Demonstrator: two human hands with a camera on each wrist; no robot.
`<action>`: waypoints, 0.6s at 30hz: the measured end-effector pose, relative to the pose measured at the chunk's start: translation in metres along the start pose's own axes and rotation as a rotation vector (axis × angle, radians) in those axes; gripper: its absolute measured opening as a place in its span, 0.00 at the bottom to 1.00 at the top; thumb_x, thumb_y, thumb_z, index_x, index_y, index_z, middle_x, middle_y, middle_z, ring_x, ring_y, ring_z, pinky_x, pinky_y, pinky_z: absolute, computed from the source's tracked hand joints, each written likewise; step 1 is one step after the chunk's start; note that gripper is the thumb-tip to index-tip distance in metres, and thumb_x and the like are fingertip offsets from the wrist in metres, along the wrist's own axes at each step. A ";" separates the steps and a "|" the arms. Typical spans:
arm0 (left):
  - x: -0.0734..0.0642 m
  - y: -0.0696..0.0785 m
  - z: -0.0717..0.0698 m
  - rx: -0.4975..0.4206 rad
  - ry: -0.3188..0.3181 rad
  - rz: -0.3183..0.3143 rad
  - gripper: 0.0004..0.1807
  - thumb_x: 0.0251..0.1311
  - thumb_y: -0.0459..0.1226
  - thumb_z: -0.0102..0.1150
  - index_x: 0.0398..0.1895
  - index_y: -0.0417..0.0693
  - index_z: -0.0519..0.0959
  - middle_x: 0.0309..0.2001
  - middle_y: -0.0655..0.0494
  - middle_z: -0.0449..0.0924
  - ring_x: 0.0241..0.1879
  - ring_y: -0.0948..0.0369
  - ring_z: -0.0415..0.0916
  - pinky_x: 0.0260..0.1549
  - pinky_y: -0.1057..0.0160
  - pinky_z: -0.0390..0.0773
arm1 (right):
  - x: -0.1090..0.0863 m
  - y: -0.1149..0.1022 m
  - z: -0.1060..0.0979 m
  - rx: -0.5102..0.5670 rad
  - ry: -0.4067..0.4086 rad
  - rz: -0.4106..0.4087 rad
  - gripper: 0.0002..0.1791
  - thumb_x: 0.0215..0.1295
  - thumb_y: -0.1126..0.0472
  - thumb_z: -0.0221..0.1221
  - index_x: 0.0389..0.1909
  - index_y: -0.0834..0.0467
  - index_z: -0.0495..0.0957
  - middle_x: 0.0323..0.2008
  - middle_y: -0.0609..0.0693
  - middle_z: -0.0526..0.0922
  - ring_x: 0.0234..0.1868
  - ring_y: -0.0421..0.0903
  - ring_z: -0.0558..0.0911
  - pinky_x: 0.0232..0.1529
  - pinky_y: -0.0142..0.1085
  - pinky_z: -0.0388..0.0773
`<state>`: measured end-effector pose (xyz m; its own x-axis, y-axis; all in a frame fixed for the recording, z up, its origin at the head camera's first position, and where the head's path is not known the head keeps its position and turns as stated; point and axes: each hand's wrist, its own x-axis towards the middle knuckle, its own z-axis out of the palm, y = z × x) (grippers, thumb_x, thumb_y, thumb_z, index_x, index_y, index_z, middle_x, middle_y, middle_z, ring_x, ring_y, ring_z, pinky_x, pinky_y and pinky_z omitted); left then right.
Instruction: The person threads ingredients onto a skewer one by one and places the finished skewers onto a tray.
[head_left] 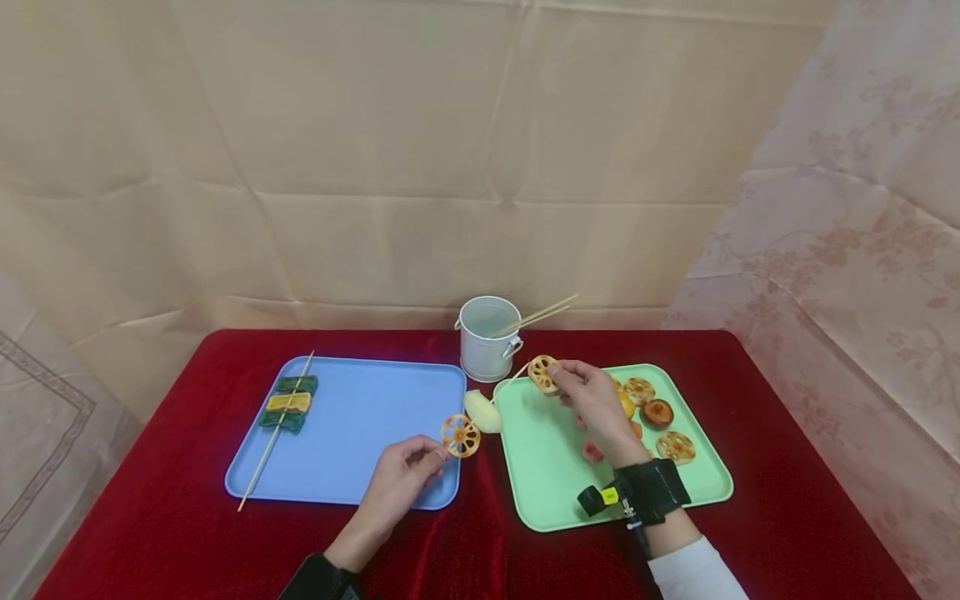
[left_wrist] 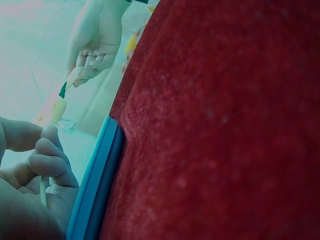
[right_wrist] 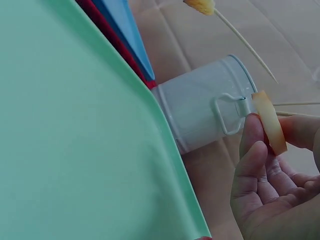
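Note:
My left hand [head_left: 401, 479] grips a thin wooden skewer [head_left: 508, 386] above the right edge of the blue tray. Threaded on that skewer are a lotus root slice [head_left: 461, 436], close by my fingertips, and a pale yellowish slice [head_left: 482, 412]. Its bare pointed end slants up to the right. Between thumb and fingers my right hand [head_left: 596, 400] pinches another lotus root slice [head_left: 543, 374], just right of the skewer's point. The right wrist view shows this held slice [right_wrist: 270, 123] edge-on. In the left wrist view, the skewer's lower end [left_wrist: 43, 192] crosses my palm.
On the blue tray [head_left: 375, 383] lies a loaded skewer [head_left: 288, 402] with green and yellow pieces. The green tray [head_left: 540, 500] carries lotus root slices, a mushroom [head_left: 657, 413] and other pieces, partly behind my right arm. A white bucket [head_left: 483, 354] with skewers stands behind, on red cloth [head_left: 150, 500].

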<state>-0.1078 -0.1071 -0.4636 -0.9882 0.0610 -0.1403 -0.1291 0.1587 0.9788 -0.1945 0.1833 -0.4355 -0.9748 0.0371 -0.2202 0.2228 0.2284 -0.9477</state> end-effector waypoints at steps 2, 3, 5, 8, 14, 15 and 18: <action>0.000 0.000 0.000 0.006 -0.010 0.006 0.06 0.64 0.31 0.62 0.37 0.35 0.85 0.24 0.53 0.78 0.23 0.62 0.70 0.25 0.68 0.68 | 0.000 0.000 -0.001 0.015 0.001 0.009 0.29 0.69 0.38 0.63 0.60 0.55 0.78 0.40 0.50 0.87 0.43 0.56 0.79 0.17 0.34 0.63; 0.000 -0.001 0.000 0.007 -0.014 0.010 0.06 0.65 0.31 0.62 0.36 0.35 0.85 0.24 0.53 0.78 0.22 0.62 0.70 0.25 0.68 0.68 | 0.000 0.000 -0.001 0.028 0.002 0.013 0.29 0.69 0.38 0.64 0.60 0.55 0.78 0.40 0.51 0.87 0.42 0.56 0.79 0.17 0.35 0.63; 0.000 -0.002 0.000 0.017 -0.020 0.017 0.06 0.65 0.32 0.63 0.37 0.35 0.85 0.24 0.54 0.78 0.22 0.63 0.69 0.25 0.68 0.68 | 0.000 0.000 -0.002 0.048 0.005 0.016 0.30 0.69 0.37 0.64 0.60 0.55 0.78 0.41 0.51 0.88 0.42 0.56 0.79 0.17 0.34 0.62; 0.000 -0.003 -0.001 0.033 -0.030 0.028 0.07 0.66 0.32 0.63 0.37 0.35 0.85 0.24 0.54 0.78 0.23 0.63 0.70 0.25 0.68 0.68 | 0.000 -0.001 -0.001 0.076 0.013 0.022 0.30 0.69 0.37 0.63 0.60 0.55 0.78 0.43 0.51 0.88 0.44 0.56 0.80 0.16 0.33 0.61; 0.000 -0.003 -0.002 0.066 -0.050 0.041 0.07 0.66 0.33 0.63 0.37 0.37 0.86 0.24 0.54 0.78 0.22 0.63 0.70 0.26 0.68 0.69 | -0.001 -0.002 -0.001 0.118 0.023 0.036 0.29 0.71 0.38 0.62 0.61 0.53 0.77 0.44 0.50 0.89 0.48 0.57 0.82 0.16 0.33 0.61; -0.001 -0.003 -0.002 0.070 -0.051 0.043 0.07 0.66 0.33 0.63 0.37 0.37 0.86 0.24 0.53 0.78 0.22 0.63 0.70 0.26 0.68 0.69 | -0.001 -0.002 -0.001 0.123 0.024 0.038 0.29 0.70 0.38 0.62 0.61 0.53 0.78 0.44 0.50 0.89 0.48 0.57 0.82 0.16 0.32 0.61; -0.001 -0.002 -0.001 0.080 -0.048 0.045 0.06 0.66 0.33 0.63 0.37 0.37 0.86 0.24 0.54 0.79 0.23 0.63 0.71 0.26 0.68 0.69 | -0.001 -0.003 0.000 0.127 0.026 0.036 0.29 0.70 0.37 0.62 0.61 0.53 0.78 0.44 0.50 0.89 0.48 0.57 0.81 0.16 0.32 0.60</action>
<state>-0.1066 -0.1089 -0.4652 -0.9876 0.1165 -0.1048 -0.0754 0.2331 0.9695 -0.1939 0.1826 -0.4319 -0.9657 0.0683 -0.2506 0.2566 0.1010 -0.9612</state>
